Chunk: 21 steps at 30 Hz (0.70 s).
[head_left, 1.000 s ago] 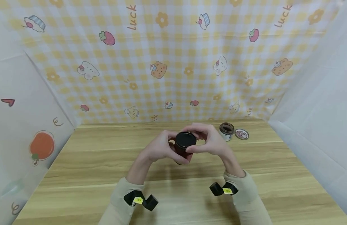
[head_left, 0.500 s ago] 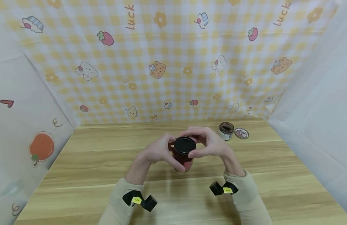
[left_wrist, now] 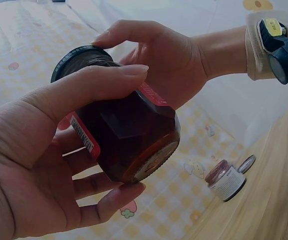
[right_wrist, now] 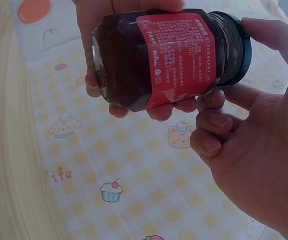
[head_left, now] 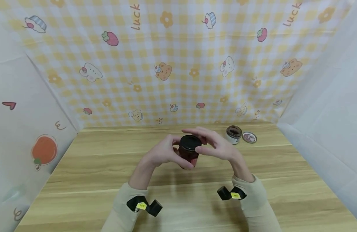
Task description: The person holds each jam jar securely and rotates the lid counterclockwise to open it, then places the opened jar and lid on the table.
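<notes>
Near the middle of the head view, my left hand [head_left: 162, 152] holds a strawberry jam jar [right_wrist: 176, 57] with dark contents and a red label. Its thumb lies across one side and its fingers wrap the other, with the jar raised over the table. A black lid [head_left: 190, 142] sits on the jar's mouth. My right hand [head_left: 217, 146] is at this lid, thumb on the rim and fingers bent around the far side. In the right wrist view, its lower fingers [right_wrist: 211, 145] are curled beside the jar's neck.
An uncovered glass jar [head_left: 233, 134] with a white label stands at the table's back right. Beside it lies a loose lid [head_left: 249, 137], inner side up. A checked cloth [head_left: 178, 64] hangs behind the wooden table [head_left: 108, 174].
The jar came nearer to me, then moved back and up. My right index finger has straightened and lifted from the lid, and the right thumb has shifted along its rim.
</notes>
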{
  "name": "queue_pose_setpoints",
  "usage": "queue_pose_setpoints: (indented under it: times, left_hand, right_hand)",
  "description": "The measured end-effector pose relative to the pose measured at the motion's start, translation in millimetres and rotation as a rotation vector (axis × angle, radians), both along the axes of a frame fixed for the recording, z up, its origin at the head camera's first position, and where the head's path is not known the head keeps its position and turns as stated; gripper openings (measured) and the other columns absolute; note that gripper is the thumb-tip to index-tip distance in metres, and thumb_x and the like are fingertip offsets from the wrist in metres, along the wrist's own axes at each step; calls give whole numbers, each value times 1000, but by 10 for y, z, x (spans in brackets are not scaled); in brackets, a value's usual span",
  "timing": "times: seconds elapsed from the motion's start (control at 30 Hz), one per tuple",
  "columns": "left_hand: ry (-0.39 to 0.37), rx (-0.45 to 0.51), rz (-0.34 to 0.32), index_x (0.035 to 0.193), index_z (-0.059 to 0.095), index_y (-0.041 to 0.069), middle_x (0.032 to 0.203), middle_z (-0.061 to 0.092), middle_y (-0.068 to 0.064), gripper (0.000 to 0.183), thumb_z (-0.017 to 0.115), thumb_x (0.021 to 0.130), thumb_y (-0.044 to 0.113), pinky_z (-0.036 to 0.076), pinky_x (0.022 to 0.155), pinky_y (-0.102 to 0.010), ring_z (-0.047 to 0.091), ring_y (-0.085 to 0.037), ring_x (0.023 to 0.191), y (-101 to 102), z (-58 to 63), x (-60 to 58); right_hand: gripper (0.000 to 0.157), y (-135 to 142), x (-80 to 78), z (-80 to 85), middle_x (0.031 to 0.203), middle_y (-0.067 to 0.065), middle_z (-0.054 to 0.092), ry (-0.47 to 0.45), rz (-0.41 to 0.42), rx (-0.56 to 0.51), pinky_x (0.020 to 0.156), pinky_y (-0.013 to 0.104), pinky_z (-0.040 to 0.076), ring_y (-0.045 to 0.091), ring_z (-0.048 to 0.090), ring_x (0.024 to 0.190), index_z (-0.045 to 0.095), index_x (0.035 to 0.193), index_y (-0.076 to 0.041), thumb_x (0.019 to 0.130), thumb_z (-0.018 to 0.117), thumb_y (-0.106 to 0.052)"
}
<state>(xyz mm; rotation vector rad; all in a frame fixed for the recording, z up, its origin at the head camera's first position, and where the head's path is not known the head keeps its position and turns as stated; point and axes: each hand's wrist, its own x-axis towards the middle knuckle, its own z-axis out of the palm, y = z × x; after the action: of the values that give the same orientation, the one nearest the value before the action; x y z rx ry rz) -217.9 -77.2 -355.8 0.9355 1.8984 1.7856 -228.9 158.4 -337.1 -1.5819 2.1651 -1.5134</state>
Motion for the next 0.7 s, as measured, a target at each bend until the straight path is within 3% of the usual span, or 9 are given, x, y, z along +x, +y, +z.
queue_pose_setpoints:
  times: [0.1, 0.23, 0.37, 0.47, 0.7]
  left_hand:
    - [6, -4, 34, 105, 75, 6, 100, 71, -14, 40, 90, 69, -1, 56, 69, -39, 62, -31, 92, 6, 21, 14]
    - [-5, -14, 83, 104, 76, 7, 99, 70, -13, 39, 91, 69, 0, 57, 68, -40, 56, -32, 100, 20, 31, 24]
    - [-3, -33, 171, 105, 76, 8, 97, 70, -12, 40, 91, 69, 4, 55, 70, -40, 54, -31, 99, 39, 47, 40]
    - [18, -60, 256, 106, 76, 11, 95, 70, -10, 41, 93, 69, 10, 53, 70, -39, 53, -29, 97, 57, 71, 61]
    - [128, -147, 455, 100, 77, 23, 84, 69, -2, 37, 95, 68, 24, 47, 68, -37, 54, -25, 82, 135, 63, 89]
  right_hand:
    - [54, 12, 6, 11, 139, 11, 55, -22, -20, 4, 88, 33, 47, 22, 55, 110, 46, 148, 1, 103, 58, -26]
    - [53, 25, 19, 29, 143, 12, 53, -13, -54, 4, 89, 32, 49, 22, 59, 110, 46, 148, 0, 103, 58, -24]
    - [50, 40, 30, 41, 115, 6, 61, 39, -148, 3, 76, 29, 43, 16, 53, 88, 50, 146, -3, 103, 58, -28]
    - [47, 40, 36, 44, 91, 2, 54, 65, -240, 12, 66, 30, 36, 16, 43, 74, 54, 143, -6, 103, 59, -30]
    - [39, -28, 73, 68, 83, 0, 53, 92, -466, 53, 60, 30, 34, 21, 41, 64, 63, 133, -12, 97, 69, -26]
